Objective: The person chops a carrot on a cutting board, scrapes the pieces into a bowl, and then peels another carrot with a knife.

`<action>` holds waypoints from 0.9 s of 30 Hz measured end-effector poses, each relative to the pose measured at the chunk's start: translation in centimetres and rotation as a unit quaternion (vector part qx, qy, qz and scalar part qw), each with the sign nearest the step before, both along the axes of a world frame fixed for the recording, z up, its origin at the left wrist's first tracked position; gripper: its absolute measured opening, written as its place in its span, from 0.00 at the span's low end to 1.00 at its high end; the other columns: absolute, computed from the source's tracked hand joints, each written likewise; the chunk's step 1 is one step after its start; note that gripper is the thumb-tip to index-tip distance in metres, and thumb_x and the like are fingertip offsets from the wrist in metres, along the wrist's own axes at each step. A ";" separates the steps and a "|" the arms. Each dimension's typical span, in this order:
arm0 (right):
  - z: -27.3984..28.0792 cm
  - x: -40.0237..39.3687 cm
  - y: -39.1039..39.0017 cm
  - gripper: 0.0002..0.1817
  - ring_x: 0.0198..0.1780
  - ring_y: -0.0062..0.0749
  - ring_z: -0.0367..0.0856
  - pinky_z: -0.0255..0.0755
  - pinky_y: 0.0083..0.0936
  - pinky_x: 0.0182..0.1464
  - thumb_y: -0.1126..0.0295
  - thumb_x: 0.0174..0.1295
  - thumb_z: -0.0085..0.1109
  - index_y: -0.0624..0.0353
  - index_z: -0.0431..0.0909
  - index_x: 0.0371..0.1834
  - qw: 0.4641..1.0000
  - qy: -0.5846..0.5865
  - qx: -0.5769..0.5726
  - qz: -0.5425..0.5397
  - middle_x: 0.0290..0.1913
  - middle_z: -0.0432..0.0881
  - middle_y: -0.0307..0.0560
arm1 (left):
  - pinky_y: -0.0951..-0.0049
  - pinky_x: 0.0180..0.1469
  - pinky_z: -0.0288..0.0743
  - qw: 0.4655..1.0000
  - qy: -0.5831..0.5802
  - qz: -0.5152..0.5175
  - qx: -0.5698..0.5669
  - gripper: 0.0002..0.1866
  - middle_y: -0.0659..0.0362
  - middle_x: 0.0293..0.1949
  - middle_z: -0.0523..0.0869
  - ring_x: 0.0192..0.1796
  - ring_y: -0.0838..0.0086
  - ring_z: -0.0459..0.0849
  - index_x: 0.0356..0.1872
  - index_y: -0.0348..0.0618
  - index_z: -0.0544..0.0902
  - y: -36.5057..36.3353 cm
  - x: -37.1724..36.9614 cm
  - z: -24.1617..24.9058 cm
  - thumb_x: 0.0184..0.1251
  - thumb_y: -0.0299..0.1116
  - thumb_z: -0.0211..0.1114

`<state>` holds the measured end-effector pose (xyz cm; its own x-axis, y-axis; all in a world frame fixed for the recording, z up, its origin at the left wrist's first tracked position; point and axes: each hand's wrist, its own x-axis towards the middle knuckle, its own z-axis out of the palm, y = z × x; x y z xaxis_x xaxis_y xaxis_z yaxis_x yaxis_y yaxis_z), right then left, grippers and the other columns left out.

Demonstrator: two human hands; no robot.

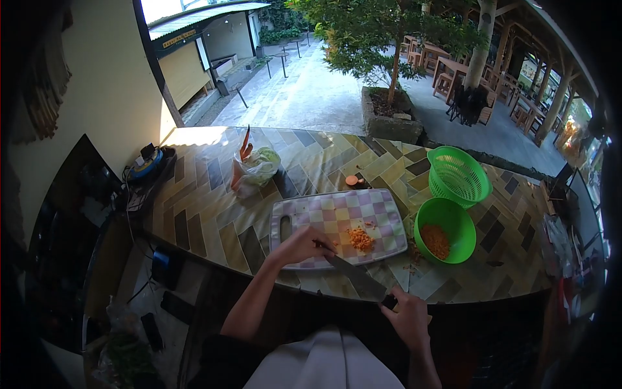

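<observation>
A knife (358, 277) lies slantwise between my hands, over the front edge of the checkered cutting board (311, 211). My right hand (407, 316) is closed around its dark handle. My left hand (306, 245) is over the board's lower left part, its fingers pinched at the other end of the blade; whatever sits between the fingertips is too small to make out. A small pile of chopped orange pieces (360, 240) rests on the board, right of my left hand. More orange bits (435, 242) lie in the green bowl (462, 228) beside the board.
Behind the bowl a green strainer (459, 175) stands tilted. A plastic bag (258, 170) with something orange sticking up sits at the back left, and an orange round piece (351, 180) lies behind the board. Cables and a device (146, 163) are at the far left.
</observation>
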<state>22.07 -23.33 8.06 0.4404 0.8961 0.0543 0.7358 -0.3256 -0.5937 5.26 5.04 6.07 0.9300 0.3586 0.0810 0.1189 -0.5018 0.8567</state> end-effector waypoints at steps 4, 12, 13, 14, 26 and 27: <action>0.4 -0.2 -0.2 0.17 0.37 0.54 0.85 0.74 0.39 0.39 0.65 0.51 0.74 0.62 0.79 0.38 0.999 0.012 -0.016 -0.033 0.31 0.84 0.57 | 0.73 0.40 0.79 0.996 -0.026 0.084 -0.031 0.07 0.54 0.33 0.91 0.34 0.72 0.89 0.38 0.36 0.90 -0.1 1.1 0.0 0.57 0.23 0.71; -1.0 0.0 -1.0 0.18 0.32 0.49 0.82 0.73 0.35 0.37 0.65 0.50 0.75 0.65 0.78 0.36 0.992 0.038 0.000 -0.116 0.28 0.81 0.58 | 0.65 0.46 0.76 0.990 -0.004 0.043 0.131 0.10 0.58 0.34 0.87 0.40 0.64 0.84 0.37 0.45 0.91 1.9 1.1 -1.7 0.50 0.26 0.74; -1.0 -0.1 -1.0 0.18 0.31 0.47 0.82 0.72 0.34 0.36 0.65 0.50 0.76 0.65 0.79 0.36 0.992 0.044 0.002 -0.118 0.28 0.81 0.57 | 0.66 0.47 0.75 0.990 -0.022 0.039 0.133 0.11 0.58 0.34 0.87 0.40 0.64 0.84 0.37 0.45 0.91 2.3 0.9 -2.1 0.50 0.26 0.74; -1.0 -0.3 -0.9 0.18 0.30 0.45 0.81 0.72 0.33 0.36 0.65 0.49 0.76 0.65 0.79 0.36 0.992 0.051 0.004 -0.119 0.27 0.81 0.56 | 0.66 0.48 0.75 0.989 -0.040 0.036 0.134 0.11 0.59 0.33 0.87 0.40 0.65 0.84 0.37 0.46 0.91 2.7 0.6 -2.5 0.50 0.26 0.74; -1.5 -3.4 0.7 0.21 0.33 0.50 0.84 0.74 0.34 0.37 0.61 0.53 0.75 0.66 0.81 0.40 0.989 0.099 0.023 -0.106 0.29 0.82 0.59 | 0.64 0.57 0.75 0.982 -0.062 -0.043 0.174 0.17 0.60 0.51 0.85 0.57 0.66 0.79 0.45 0.48 0.90 3.7 -2.5 -3.0 0.54 0.20 0.70; -1.4 -3.5 0.8 0.21 0.32 0.50 0.84 0.74 0.34 0.36 0.61 0.53 0.75 0.66 0.81 0.40 0.989 0.103 0.032 -0.104 0.29 0.82 0.59 | 0.63 0.58 0.75 0.985 -0.076 -0.047 0.145 0.17 0.59 0.52 0.85 0.58 0.65 0.79 0.45 0.47 0.90 3.8 -2.4 -2.7 0.54 0.19 0.69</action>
<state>18.57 -22.54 6.63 0.6226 0.7826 -0.0016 0.5189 -0.4143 -0.7477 2.85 8.81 3.37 0.9270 0.2136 0.3081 -0.0576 -0.7309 0.6800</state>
